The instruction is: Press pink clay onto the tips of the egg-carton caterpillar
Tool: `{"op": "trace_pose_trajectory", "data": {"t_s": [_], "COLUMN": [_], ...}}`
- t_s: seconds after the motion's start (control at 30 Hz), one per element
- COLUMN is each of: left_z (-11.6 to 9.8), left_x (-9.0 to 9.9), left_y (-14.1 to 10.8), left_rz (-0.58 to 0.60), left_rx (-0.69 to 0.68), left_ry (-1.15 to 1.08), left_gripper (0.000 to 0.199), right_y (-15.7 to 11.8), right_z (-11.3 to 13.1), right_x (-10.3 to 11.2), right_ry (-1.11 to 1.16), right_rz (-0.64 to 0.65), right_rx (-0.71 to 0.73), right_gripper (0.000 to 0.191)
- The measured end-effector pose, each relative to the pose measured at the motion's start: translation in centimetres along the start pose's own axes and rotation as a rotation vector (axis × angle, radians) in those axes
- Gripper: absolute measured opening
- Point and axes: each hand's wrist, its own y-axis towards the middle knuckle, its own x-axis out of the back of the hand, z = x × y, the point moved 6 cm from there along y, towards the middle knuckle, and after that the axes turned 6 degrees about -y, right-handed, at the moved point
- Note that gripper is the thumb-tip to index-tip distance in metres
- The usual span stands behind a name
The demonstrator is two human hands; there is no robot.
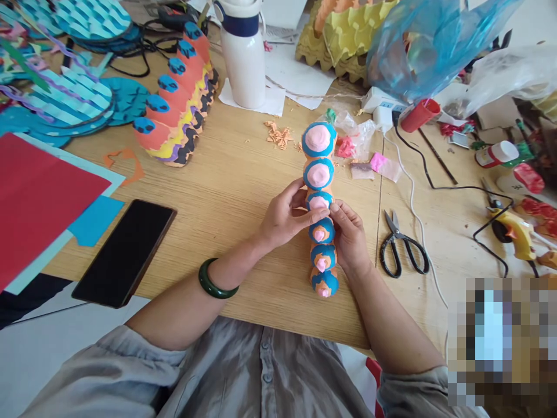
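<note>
An egg-carton strip (324, 244) stretches away from me over the table, a row of several orange cups with blue tops. Pink clay covers each top: the far two carry wide smooth discs, the near ones small lumps. My left hand (282, 215) is wrapped round the strip's left side near the middle, its thumb lying over the third cup's pink clay (319, 201). From the right, my right hand (350, 232) grips the strip, with thumb and fingertip at that same cup's edge. The strip's underside is hidden.
Black-handled scissors (398, 244) lie to the right, beside a white cable (413, 215). A phone (126, 252) and red card (47, 203) are at the left. A painted carton (178, 98), white bottle (246, 64) and pink clay packet (378, 162) stand or lie farther back.
</note>
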Motion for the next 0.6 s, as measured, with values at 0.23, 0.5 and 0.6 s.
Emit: {"op": "trace_pose_trajectory", "data": {"t_s": [0.23, 0.5, 0.6], "left_z": [-0.31, -0.31, -0.15], "left_x": [-0.08, 0.22, -0.01], "left_y": [0.0, 0.03, -0.17], "left_rz": [-0.001, -0.061, -0.047], "left_rx": [0.009, 0.077, 0.126], "left_ry": [-0.011, -0.027, -0.057], "left_gripper": [0.069, 0.06, 0.052], "right_y": [-0.03, -0.31, -0.23], "right_z": [0.06, -0.18, -0.32], "right_x": [0.03, -0.05, 0.14], "right_ry": [-0.03, -0.137, -0.114], "right_rz": [-0.01, -0.014, -0.026], "right_rx": [0.003, 0.023, 0.013], "right_gripper": [0.032, 0.024, 0.025]}}
